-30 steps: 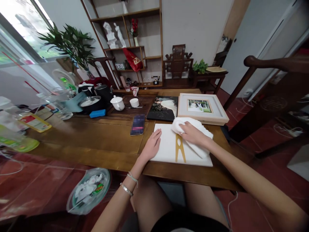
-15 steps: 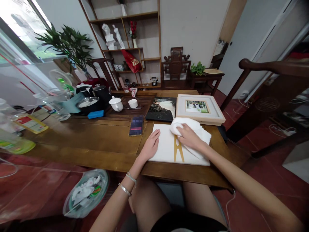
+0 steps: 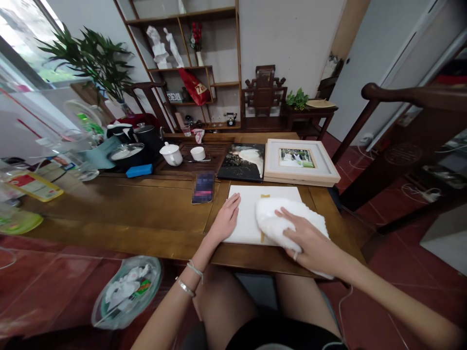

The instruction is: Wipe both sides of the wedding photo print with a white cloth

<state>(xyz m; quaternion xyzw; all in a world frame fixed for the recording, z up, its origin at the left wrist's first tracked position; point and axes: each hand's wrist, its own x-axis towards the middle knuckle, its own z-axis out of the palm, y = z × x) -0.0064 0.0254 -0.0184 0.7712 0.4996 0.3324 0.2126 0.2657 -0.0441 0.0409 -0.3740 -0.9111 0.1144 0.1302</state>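
A white flat board [image 3: 245, 218] lies near the table's front edge, its gold-coloured stand piece [image 3: 265, 196] largely covered. My left hand [image 3: 226, 218] rests flat on the board's left side, fingers stretched out and together. In my right hand [image 3: 304, 236] is a bunched white cloth [image 3: 273, 216], pressed on the board's right half and hanging past its right side. Just behind the board lie a black picture panel [image 3: 242, 163] and a light wooden photo frame [image 3: 321, 179]. A phone [image 3: 203, 187] is to the left of the board.
A white teapot [image 3: 171, 154], a white cup [image 3: 197, 153] and a blue sponge [image 3: 139, 170] stand at the back left of the wooden table [image 3: 146, 214]. Bottles [image 3: 34, 186] are at far left. Below the front edge sits a lined waste bin [image 3: 127, 291]. A wooden chair [image 3: 394, 146] is at right.
My right hand has brought the cloth from the board's far edge toward me and slightly right. The top of the gold piece now shows while its legs are mostly covered. My left hand stays put.
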